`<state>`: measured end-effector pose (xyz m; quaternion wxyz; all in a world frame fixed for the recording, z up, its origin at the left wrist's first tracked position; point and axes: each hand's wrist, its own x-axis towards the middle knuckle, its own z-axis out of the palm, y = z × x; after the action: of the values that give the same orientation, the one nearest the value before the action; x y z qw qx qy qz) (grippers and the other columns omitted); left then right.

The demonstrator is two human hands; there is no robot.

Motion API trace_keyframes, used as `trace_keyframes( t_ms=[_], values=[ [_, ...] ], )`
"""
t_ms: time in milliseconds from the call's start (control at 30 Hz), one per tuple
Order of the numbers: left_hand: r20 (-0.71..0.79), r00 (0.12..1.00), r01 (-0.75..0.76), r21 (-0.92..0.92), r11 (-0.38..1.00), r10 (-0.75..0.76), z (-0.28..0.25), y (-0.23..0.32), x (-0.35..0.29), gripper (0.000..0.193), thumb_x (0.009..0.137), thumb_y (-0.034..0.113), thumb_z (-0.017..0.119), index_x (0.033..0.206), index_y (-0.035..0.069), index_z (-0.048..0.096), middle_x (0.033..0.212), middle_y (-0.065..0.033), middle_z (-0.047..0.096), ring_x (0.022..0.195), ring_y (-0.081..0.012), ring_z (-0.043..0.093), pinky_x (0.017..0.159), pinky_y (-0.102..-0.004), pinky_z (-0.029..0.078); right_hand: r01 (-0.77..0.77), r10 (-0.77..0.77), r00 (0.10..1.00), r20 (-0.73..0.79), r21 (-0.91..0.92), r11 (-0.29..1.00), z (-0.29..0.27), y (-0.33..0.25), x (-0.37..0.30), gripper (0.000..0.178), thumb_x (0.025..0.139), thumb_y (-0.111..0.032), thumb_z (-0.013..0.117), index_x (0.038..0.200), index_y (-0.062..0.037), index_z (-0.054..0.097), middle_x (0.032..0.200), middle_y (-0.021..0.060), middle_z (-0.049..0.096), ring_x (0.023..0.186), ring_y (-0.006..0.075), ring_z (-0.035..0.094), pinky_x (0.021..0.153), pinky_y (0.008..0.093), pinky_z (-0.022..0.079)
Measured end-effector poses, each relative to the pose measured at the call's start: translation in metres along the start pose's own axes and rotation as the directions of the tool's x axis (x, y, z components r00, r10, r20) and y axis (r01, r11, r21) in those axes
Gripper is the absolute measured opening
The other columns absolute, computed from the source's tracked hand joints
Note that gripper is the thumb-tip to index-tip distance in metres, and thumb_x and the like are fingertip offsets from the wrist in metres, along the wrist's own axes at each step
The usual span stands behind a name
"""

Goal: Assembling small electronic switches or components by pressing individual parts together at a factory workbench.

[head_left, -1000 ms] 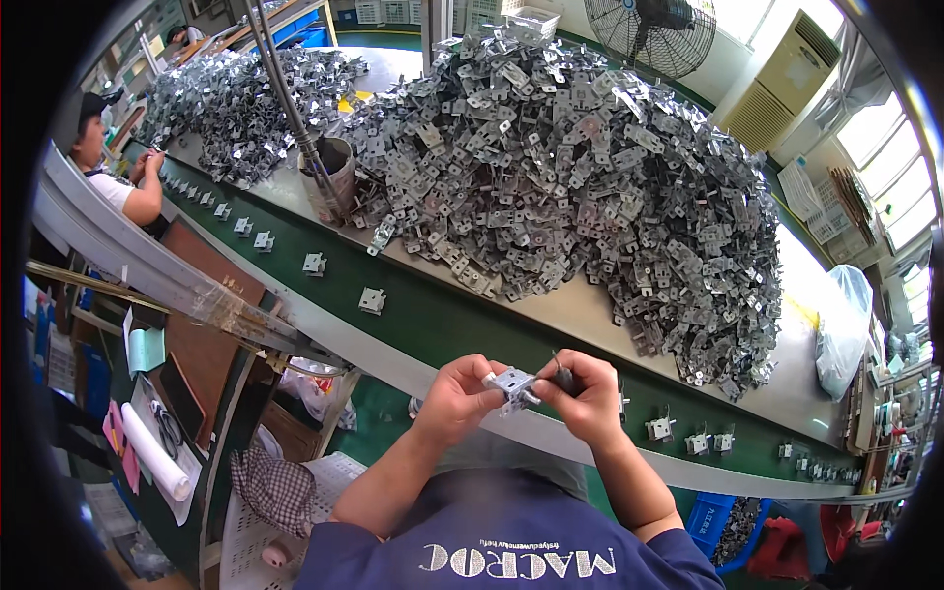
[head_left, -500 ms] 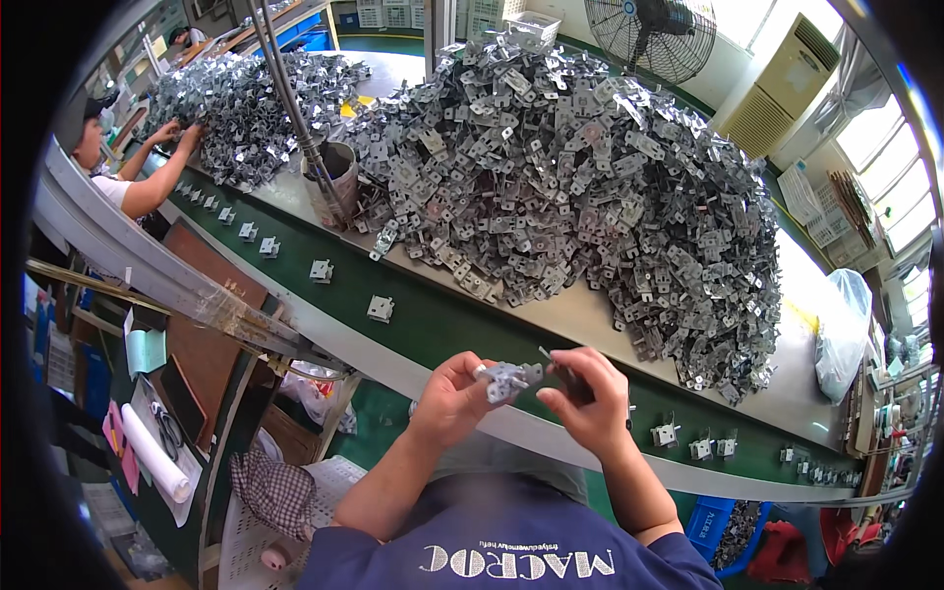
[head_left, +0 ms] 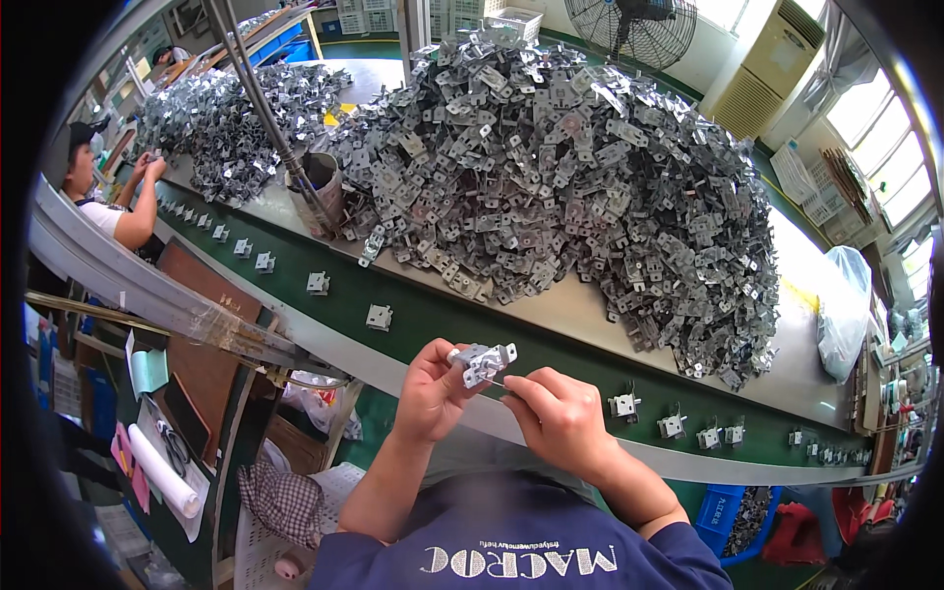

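In front of my chest, my left hand (head_left: pixel 430 401) grips a small silver sheet-metal bracket (head_left: pixel 482 366) with folded sides and tabs between thumb and fingers. My right hand (head_left: pixel 562 418) is closed in a pinch right beside it. A thin metal piece (head_left: pixel 500 384) shows between those fingertips and the bracket's lower edge; most of it is hidden, so its kind is unclear. Behind my hands runs a green conveyor belt (head_left: pixel 433 349), carrying spaced metal brackets, with one bracket (head_left: pixel 379 316) to the left and another (head_left: pixel 623 404) to the right.
A large heap of metal brackets (head_left: pixel 560 187) covers the metal table behind the belt. A cup-like container (head_left: pixel 320 192) stands by upright rods. Further left, a co-worker (head_left: pixel 133 221) works at a second heap (head_left: pixel 231 133). A blue crate (head_left: pixel 723 516) sits low at right.
My right hand has come down and left, its fingertips now against the bracket. The bracket has turned in my left hand. Brackets on the belt have shifted slightly left; the co-worker's hands left the heap.
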<state>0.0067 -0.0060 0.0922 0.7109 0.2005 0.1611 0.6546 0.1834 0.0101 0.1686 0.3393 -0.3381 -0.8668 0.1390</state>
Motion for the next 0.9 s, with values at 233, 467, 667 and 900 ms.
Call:
trace_keyframes(
  t_ms=[233,467,667,900],
  values=[
    [0.007,0.999,-0.044,0.112,0.993,0.043,-0.007,0.002,-0.003,0.009,0.088,0.004,0.054,0.087,0.005,0.046,0.102,-0.0081,0.056,0.094,-0.0168,0.057,0.081,-0.0306,0.048,0.024,-0.022,0.998,0.050,-0.053,0.998,0.008,-0.003,-0.001,0.021,0.069,-0.008,0.067,0.089,-0.0037,0.061,0.067,0.0054,0.052,0.056,0.0206,0.057,0.046,0.0319,0.045],
    [0.009,0.999,0.042,-0.077,0.996,-0.041,-0.005,-0.016,0.001,0.010,0.087,0.002,0.054,0.090,0.007,0.045,0.101,-0.0081,0.057,0.093,-0.0189,0.060,0.080,-0.0322,0.052,-0.023,0.026,0.999,-0.020,0.154,0.988,0.019,0.016,-0.010,0.017,0.068,-0.005,0.069,0.083,-0.0028,0.064,0.066,0.0079,0.055,0.052,0.0239,0.056,0.045,0.0332,0.044],
    [-0.197,0.963,0.002,0.690,0.724,0.186,-0.021,-0.017,0.021,0.011,0.083,0.005,0.060,0.076,0.002,0.052,0.094,-0.0107,0.060,0.089,-0.0254,0.062,0.080,-0.0345,0.050,-0.245,0.249,0.968,-0.012,0.131,0.960,0.020,0.061,-0.003,0.030,0.066,-0.004,0.073,0.095,-0.0027,0.064,0.074,0.0114,0.058,0.061,0.0248,0.059,0.054,0.0320,0.047],
    [0.336,0.900,-0.283,0.935,-0.213,0.279,-0.021,-0.005,0.021,0.010,0.066,0.003,0.068,0.067,-0.001,0.059,0.093,-0.0163,0.064,0.100,-0.0339,0.057,0.084,-0.0398,0.047,-0.202,0.184,0.976,-0.120,-0.165,0.965,0.032,0.125,0.048,0.031,0.071,0.001,0.061,0.102,-0.0062,0.061,0.100,0.0111,0.059,0.082,0.0321,0.060,0.071,0.0386,0.050]
  ],
)
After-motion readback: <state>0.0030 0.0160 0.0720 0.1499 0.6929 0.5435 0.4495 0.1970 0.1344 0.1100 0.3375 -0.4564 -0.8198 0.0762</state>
